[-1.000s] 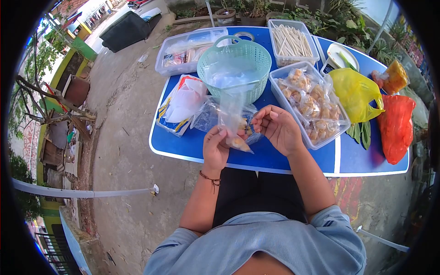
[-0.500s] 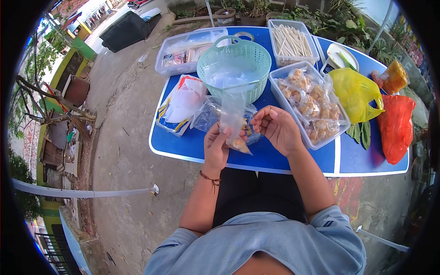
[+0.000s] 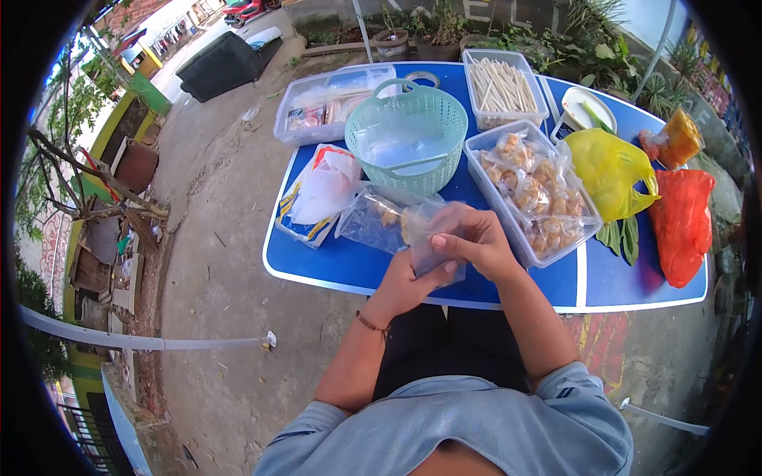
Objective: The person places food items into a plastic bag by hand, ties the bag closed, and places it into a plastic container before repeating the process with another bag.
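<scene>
A small clear plastic bag (image 3: 426, 226) is stretched between my two hands over the table's near edge. My left hand (image 3: 406, 285) pinches its lower part between thumb and fingers. Higher up, the fingers and thumb of my right hand (image 3: 480, 242) are closed on its right side. My hands hide what the bag holds. Just behind them, a larger clear bag (image 3: 361, 226) with a few yellowish pieces lies on the blue table (image 3: 317, 258). The green basket (image 3: 409, 176), with clear plastic bags inside, stands beyond.
Right of my hands is a plastic tub (image 3: 537, 255) of bagged snacks. A tub of pale sticks (image 3: 504, 87), a yellow bag (image 3: 607, 170) and a red bag (image 3: 683, 230) stand farther off. Left are a paper-topped packet (image 3: 321, 190) and a lidded box (image 3: 317, 123).
My right hand, empty before, has come left and taken hold of the small bag. The bag's tall upper part no longer stands up in front of the basket.
</scene>
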Demonstrator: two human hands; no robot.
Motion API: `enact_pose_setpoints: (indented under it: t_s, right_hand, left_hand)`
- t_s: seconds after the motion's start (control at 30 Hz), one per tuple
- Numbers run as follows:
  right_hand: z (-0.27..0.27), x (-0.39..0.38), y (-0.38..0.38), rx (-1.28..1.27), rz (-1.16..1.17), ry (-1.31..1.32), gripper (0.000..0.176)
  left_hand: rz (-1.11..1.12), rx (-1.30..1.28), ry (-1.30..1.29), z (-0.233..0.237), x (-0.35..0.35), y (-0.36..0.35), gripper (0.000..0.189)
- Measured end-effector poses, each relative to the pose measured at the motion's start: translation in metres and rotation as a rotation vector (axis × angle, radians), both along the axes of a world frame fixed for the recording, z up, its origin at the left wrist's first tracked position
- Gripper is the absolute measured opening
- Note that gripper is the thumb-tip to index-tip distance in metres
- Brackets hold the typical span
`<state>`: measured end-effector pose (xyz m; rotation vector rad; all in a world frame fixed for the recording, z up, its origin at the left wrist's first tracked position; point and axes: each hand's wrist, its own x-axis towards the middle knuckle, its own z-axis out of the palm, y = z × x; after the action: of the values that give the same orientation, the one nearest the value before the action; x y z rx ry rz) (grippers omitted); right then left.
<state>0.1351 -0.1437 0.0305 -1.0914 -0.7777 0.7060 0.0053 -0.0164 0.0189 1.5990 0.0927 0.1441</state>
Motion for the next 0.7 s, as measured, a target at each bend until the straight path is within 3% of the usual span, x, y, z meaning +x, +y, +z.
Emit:
enact_pose_setpoints:
  t_s: [0.03, 0.17, 0.23, 0.3, 0.43, 0.5, 0.53, 0.63, 0.7]
  right_hand:
    - [0.001, 0.0, -0.001, -0.038, -0.01, -0.003, 0.012]
    - [-0.007, 0.0, 0.007, -0.052, -0.45, -0.665, 0.016]
    - [0.005, -0.005, 0.005, -0.035, -0.594, -0.88, 0.028]
    - [0.011, -0.006, 0.005, 0.054, -0.719, -1.098, 0.031]
    - [0.048, -0.033, -0.012, -0.142, -0.441, -1.557, 0.043]
    - [0.058, -0.05, -0.014, -0.181, -0.284, -1.684, 0.047]
    - [0.055, -0.054, -0.017, -0.216, -0.236, -1.708, 0.052]
    - [0.044, -0.051, -0.026, -0.257, -0.092, -1.717, 0.053]
    - [0.045, -0.048, -0.035, -0.328, 0.081, -1.566, 0.052]
  left_hand:
    - [-0.027, -0.08, -0.023, 0.001, 0.0, -0.005, 0.021]
    - [-0.055, -0.429, 0.013, 0.007, -0.013, -0.018, 0.021]
    - [-0.039, -0.624, 0.051, 0.005, -0.02, -0.014, 0.021]
    - [0.031, -0.606, 0.061, 0.006, -0.024, -0.008, 0.021]
    - [0.067, -0.431, 0.159, 0.007, -0.034, 0.012, 0.02]
    - [-0.011, -0.064, 0.264, 0.026, -0.039, 0.013, 0.02]
    - [-0.053, 0.121, 0.314, 0.036, -0.039, 0.012, 0.02]
    - [-0.259, 0.359, 0.372, 0.052, -0.036, 0.01, 0.021]
    - [-0.341, 0.299, 0.331, 0.047, -0.037, 0.006, 0.021]
